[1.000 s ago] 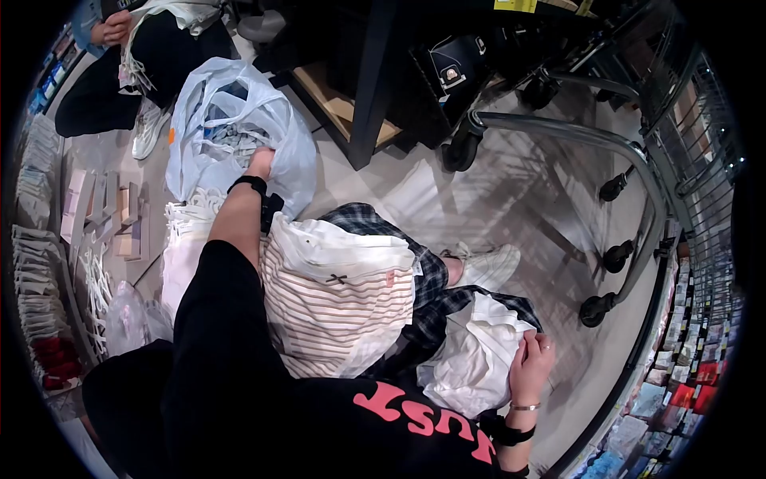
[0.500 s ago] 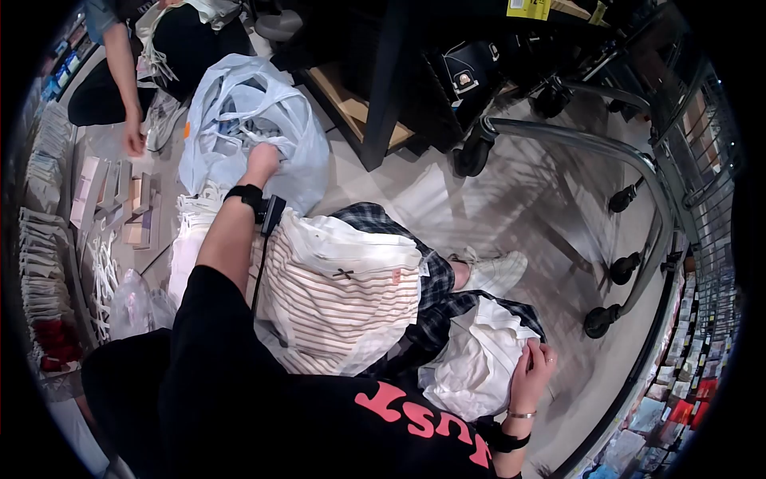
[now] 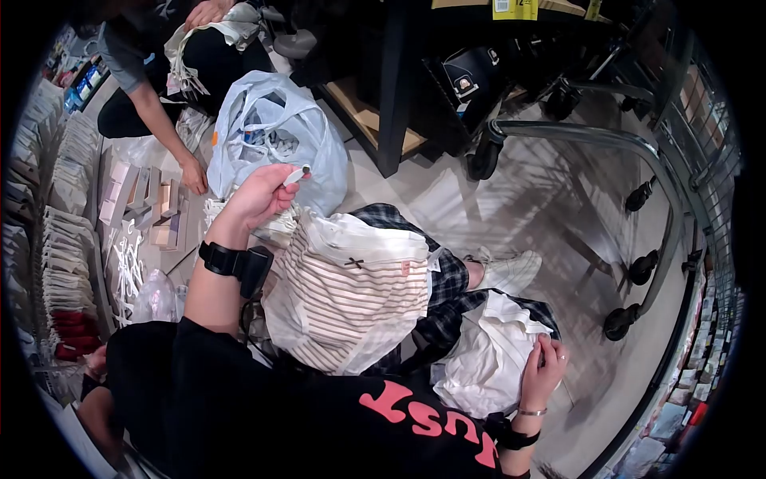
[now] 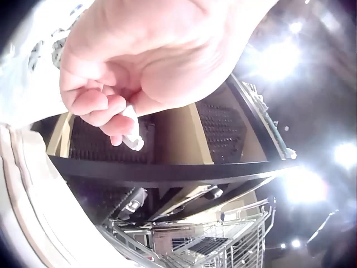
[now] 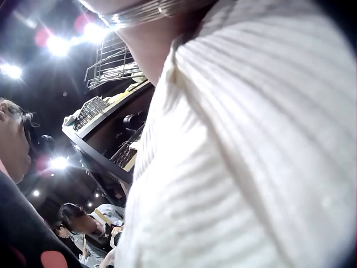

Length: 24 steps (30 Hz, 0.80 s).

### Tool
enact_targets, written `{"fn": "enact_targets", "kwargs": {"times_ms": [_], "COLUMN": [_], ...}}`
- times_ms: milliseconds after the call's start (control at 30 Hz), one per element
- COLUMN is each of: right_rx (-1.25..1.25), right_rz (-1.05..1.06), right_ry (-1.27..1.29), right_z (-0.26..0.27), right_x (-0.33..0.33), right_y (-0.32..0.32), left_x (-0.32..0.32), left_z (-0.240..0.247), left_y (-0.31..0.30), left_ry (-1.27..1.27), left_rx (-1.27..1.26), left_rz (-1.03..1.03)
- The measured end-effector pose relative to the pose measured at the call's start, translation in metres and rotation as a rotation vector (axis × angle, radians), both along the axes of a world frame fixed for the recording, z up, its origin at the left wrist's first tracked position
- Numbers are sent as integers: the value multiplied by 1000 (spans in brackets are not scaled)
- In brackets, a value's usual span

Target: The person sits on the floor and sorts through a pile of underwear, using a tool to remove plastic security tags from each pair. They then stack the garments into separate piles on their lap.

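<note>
"Slippage is my worry, head view first: the left hand [image 3: 255, 198] is raised over the plastic bag [image 3: 317, 164], pinching a small white piece [image 3: 296, 175] by its end only. I judge it could drop among the grey-and-white bits heaped in that bag."

"And the right hand [image 3: 545, 367]?"

"Its fingers are curled onto the white garment [image 3: 483, 363] on the lap. The striped garment [image 3: 351, 303] lies across the other knee and might slide to the floor."

"Left wrist view?"

"Thumb and bent fingers [image 4: 106, 106] nip the piece [image 4: 134, 134], which sticks out below. It looks a thin hold."

"Right wrist?"

"Only ribbed white cloth [image 5: 251, 167]. I cannot tell the fingers there."
</note>
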State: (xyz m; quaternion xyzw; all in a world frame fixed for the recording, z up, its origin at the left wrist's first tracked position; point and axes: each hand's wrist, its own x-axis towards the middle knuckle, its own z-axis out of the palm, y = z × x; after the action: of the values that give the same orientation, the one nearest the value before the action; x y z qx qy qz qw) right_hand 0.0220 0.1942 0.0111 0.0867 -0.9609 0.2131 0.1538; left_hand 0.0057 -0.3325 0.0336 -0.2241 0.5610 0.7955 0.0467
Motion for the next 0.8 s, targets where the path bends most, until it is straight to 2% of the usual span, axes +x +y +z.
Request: {"fn": "enact_targets", "kwargs": {"times_ms": [67, 167, 267, 367, 467, 567, 667, 700, 800], "right_rx": [-18, -22, -8, -22, 12, 50, 64, 70, 92], "right_rz": [-3, -12, -6, -9, -9, -11, -35, -38, -43], "right_ry": [16, 15, 4, 4, 2, -15, -46, -58, -75], "right_z": [0, 0, -1, -5, -4, -3, -1, 0, 0], "right_x": [1, 2, 3, 2, 0, 0, 0, 0, -1], "right_y": [1, 1, 1, 1, 0, -1, -5, -6, -5], "left_x": [-3, -14, -32, -39, -62, -81, -104, -109, -114], "left_z": [5, -14, -72, -106, -137, -154, -171, -175, -190], "left_y": [6, -5, -60, -104, -144, -162, -162, -162, -152], "left_ry": [61, 126, -16, -271, -455, -491, -510, -504, -279], "left_rx": [22, -118, -945, -1557, -1580, -1883, -1551, -1448, -1223], "left_rz": [-22, 120, 277, 384, 428, 116, 271, 149, -71]}}
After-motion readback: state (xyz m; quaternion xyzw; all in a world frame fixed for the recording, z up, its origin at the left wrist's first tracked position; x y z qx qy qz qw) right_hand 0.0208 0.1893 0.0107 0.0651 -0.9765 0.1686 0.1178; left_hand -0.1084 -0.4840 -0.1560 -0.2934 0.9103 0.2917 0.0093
